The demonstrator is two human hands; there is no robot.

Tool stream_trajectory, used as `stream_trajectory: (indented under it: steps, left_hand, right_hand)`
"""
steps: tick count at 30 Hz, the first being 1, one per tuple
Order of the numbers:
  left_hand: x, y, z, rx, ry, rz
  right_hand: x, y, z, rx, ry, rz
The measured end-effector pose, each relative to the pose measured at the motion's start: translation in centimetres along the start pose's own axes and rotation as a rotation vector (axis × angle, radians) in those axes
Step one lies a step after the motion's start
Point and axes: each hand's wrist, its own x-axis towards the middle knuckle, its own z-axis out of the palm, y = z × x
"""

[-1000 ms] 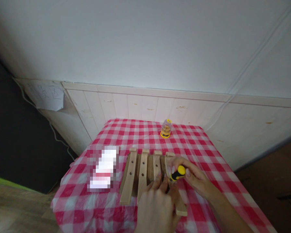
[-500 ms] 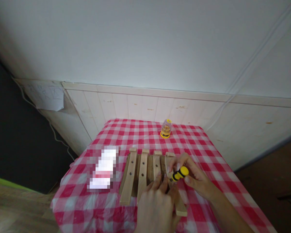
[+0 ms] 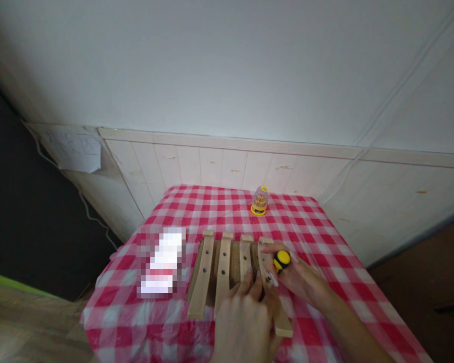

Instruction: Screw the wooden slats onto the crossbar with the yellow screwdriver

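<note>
In the head view, my right hand (image 3: 300,277) is closed around a short yellow-and-black screwdriver (image 3: 282,259), its handle end facing me. The screwdriver's tip is hidden behind the fingers, above the rightmost wooden slat (image 3: 283,325). My left hand (image 3: 245,315) lies palm down over the right-hand slats, fingers stretched out and touching the wood. Several pale slats, each with dark screw heads, sit side by side across a darker wooden board (image 3: 234,262). Part of the board and the near ends of some slats are covered by my left hand.
A clear-topped yellow bit case (image 3: 259,201) stands at the back of the table. Left of the slats lies a blurred-out white rectangle (image 3: 164,259). A red-and-white checked cloth (image 3: 212,201) covers the table, which meets the panelled wall (image 3: 219,166).
My right hand has turned around the screwdriver, whose handle has shifted slightly up and now points more toward me. The left hand and slats stay in place.
</note>
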Motion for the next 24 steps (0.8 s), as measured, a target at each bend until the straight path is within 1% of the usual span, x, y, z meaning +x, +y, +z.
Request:
stream_trajectory:
  steps: [4, 6, 8, 12, 15, 20, 24]
  left_hand:
    - [0.1, 0.1, 0.0, 0.012, 0.012, 0.015]
    - [0.1, 0.2, 0.0, 0.019, 0.013, 0.006]
    - [0.1, 0.2, 0.1, 0.017, 0.02, -0.003]
    - [0.0, 0.2, 0.2, 0.004, 0.036, -0.002]
    - [0.0, 0.2, 0.0, -0.001, 0.026, 0.002]
    - [0.1, 0.3, -0.3, 0.009, -0.017, -0.011]
    - [0.1, 0.3, -0.2, 0.015, -0.013, -0.009]
  right_hand:
    - [-0.5, -0.1, -0.4, -0.17, -0.035, -0.075]
    - [-0.5, -0.3, -0.5, -0.276, -0.05, -0.116]
    - [-0.5, -0.8, -0.5, -0.333, -0.062, -0.153]
    - [-0.1, -1.4, -0.1, -0.287, -0.069, -0.203]
    - [0.0, -1.4, 0.1, -0.26, -0.096, -0.165]
    - [-0.1, -1.1, -0.2, -0.263, 0.029, -0.135]
    - [-0.2, -1.0, -0.2, -0.225, 0.037, -0.123]
